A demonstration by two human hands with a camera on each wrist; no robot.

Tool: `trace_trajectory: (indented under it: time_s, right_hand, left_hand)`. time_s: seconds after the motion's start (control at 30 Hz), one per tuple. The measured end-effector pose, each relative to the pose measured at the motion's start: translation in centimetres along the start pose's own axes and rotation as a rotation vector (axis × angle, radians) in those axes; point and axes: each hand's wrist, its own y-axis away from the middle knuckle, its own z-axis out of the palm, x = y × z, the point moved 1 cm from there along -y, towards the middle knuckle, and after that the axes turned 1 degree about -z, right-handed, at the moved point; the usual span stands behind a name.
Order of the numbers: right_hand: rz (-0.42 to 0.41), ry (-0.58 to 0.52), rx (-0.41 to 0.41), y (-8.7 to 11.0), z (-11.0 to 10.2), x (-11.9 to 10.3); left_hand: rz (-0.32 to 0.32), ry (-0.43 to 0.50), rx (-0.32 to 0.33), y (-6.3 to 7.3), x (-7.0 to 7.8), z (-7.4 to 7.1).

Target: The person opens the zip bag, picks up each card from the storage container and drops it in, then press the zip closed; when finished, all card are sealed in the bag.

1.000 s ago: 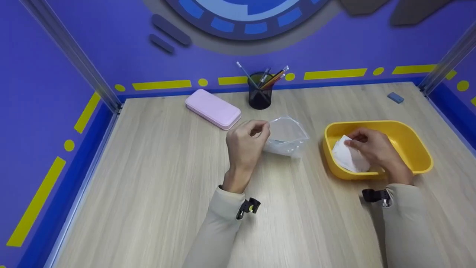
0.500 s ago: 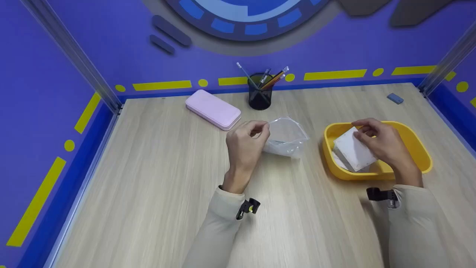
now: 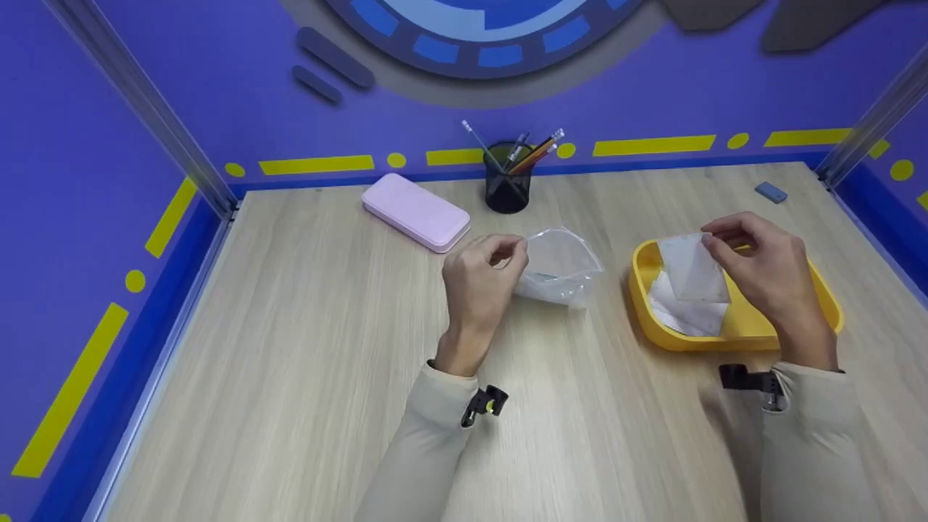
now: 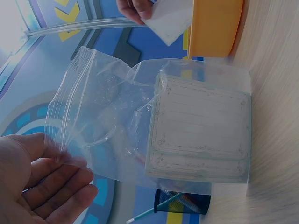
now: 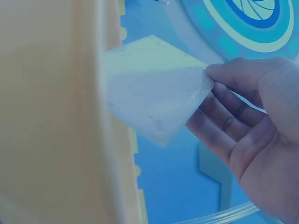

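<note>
Paper [image 3: 694, 268], white and square, is pinched by the right hand [image 3: 763, 270] over the left side of the yellow tub [image 3: 761, 343] in the head view, while a clear bag [image 3: 557, 279], farther left, is held by the left hand [image 3: 478, 290]. In the left wrist view, printed sheets [image 4: 201, 126] are seen inside the bag, which is pinched at its top. In the right wrist view, the white square is gripped at one corner.

No readable text; no legible numbers
</note>
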Motion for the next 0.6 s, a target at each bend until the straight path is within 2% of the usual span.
trace_trajectory:
  time_s: [0.27,0.6]
  right_hand:
    - [-0.065,-0.011,0.118,0.3,-0.7,-2.1]
    - [-0.237,-0.079,0.263,0.8,-1.3,-4.3]
  left_hand:
    - [0.007,-0.006,0.004,0.0,0.0,0.1]
    - [-0.007,0.007,0.003,0.1,0.1,0.0]
